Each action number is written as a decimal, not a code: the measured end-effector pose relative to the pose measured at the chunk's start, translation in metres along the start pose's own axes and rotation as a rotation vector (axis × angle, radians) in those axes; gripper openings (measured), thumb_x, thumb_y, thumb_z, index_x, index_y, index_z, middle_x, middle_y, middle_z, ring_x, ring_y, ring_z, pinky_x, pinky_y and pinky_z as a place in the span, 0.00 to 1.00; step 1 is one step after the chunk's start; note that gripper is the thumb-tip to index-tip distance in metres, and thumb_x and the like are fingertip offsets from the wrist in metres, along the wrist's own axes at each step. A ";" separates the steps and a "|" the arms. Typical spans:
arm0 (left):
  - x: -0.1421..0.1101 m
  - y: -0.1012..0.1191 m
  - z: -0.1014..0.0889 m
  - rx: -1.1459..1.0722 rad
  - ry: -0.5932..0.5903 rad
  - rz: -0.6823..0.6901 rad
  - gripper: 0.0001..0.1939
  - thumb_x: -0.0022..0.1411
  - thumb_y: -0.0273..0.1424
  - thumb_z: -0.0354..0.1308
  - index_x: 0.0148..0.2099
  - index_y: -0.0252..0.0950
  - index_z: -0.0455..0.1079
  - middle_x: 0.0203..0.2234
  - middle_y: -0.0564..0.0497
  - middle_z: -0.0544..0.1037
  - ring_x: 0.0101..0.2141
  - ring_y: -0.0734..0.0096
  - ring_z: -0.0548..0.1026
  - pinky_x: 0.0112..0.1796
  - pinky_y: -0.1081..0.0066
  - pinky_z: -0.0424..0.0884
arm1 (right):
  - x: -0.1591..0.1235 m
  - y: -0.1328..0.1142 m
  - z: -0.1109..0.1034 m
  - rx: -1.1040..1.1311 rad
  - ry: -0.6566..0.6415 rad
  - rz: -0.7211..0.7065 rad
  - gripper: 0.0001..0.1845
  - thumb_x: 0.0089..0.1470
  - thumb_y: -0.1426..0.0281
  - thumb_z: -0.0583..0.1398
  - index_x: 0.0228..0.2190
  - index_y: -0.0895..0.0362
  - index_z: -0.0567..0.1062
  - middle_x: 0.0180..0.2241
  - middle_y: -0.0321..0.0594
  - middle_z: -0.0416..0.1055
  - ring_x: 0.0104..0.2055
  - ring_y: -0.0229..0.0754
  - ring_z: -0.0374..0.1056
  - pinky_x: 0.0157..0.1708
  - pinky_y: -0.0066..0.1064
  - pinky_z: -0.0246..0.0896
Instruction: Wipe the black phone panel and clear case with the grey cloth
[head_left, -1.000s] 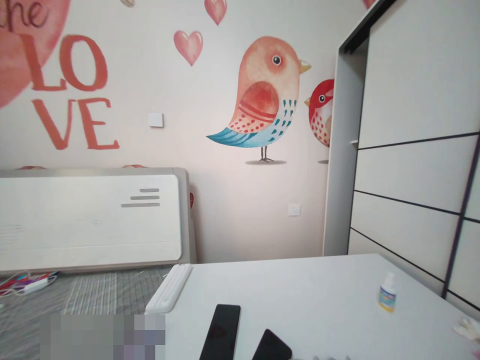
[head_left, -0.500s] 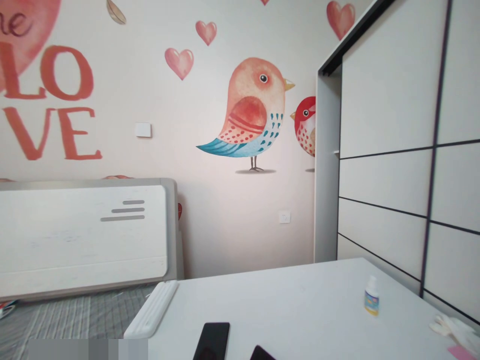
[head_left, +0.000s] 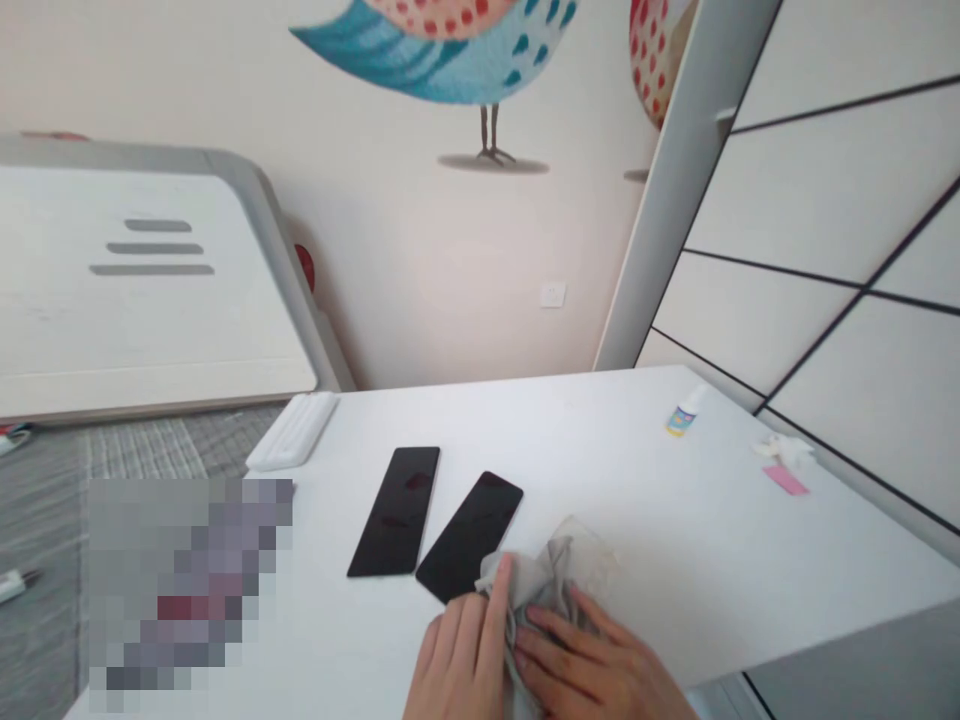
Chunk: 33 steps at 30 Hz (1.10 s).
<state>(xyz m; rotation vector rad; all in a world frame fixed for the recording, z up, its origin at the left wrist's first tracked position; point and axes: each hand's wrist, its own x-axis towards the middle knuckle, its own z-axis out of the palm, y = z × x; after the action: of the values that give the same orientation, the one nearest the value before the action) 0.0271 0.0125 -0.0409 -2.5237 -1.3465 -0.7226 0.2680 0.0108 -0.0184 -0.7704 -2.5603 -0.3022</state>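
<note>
Your left hand (head_left: 461, 655) and right hand (head_left: 592, 665) came into view.
Both hold a gray cloth (head_left: 534, 573) by a black phone (head_left: 476, 530).

On the bench (head_left: 585, 435) before you, the left phone (head_left: 397, 512) lies just beside the right phone (head_left: 480, 525). Nearer you and to the right, the cloth (head_left: 556, 575) lies between and beneath your left grip (head_left: 459, 655) and right grip (head_left: 609, 665). The bottle (head_left: 682, 417) sits near the far right corner, with the slip (head_left: 786, 480) farther right. The bed (head_left: 45, 520) is left of the bench, the wardrobe (head_left: 802, 210) right, the wall (head_left: 457, 270) behind.
</note>
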 end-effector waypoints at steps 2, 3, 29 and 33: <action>0.002 0.002 -0.002 -0.034 -0.002 -0.014 0.57 0.67 0.56 0.60 0.79 0.27 0.36 0.40 0.45 0.78 0.39 0.56 0.78 0.41 0.61 0.75 | 0.006 -0.003 -0.007 -0.007 -0.070 0.217 0.27 0.71 0.53 0.58 0.61 0.56 0.73 0.62 0.38 0.74 0.62 0.46 0.73 0.69 0.43 0.61; 0.003 0.003 -0.005 -0.047 -0.010 -0.028 0.59 0.65 0.59 0.59 0.79 0.27 0.37 0.40 0.45 0.77 0.39 0.56 0.78 0.41 0.61 0.75 | 0.008 -0.004 -0.009 -0.029 -0.098 0.292 0.33 0.69 0.49 0.59 0.63 0.60 0.72 0.63 0.43 0.72 0.64 0.52 0.71 0.70 0.49 0.59; 0.003 0.003 -0.014 -0.152 -0.020 -0.025 0.61 0.63 0.61 0.62 0.79 0.31 0.36 0.44 0.43 0.79 0.42 0.55 0.80 0.45 0.59 0.79 | 0.006 -0.007 -0.023 0.443 0.056 0.303 0.14 0.72 0.57 0.59 0.40 0.52 0.80 0.42 0.35 0.85 0.47 0.40 0.81 0.52 0.28 0.74; -0.002 0.000 -0.017 -0.260 0.006 -0.082 0.42 0.73 0.42 0.57 0.79 0.34 0.41 0.51 0.39 0.75 0.49 0.61 0.81 0.45 0.68 0.81 | -0.005 -0.006 -0.022 0.772 0.375 0.836 0.17 0.72 0.58 0.57 0.34 0.52 0.79 0.29 0.37 0.81 0.29 0.43 0.79 0.27 0.30 0.75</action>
<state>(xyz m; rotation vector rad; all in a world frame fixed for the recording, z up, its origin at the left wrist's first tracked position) 0.0206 0.0045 -0.0269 -2.6701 -1.4461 -0.9787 0.2763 -0.0039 -0.0024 -1.2007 -1.5924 0.6914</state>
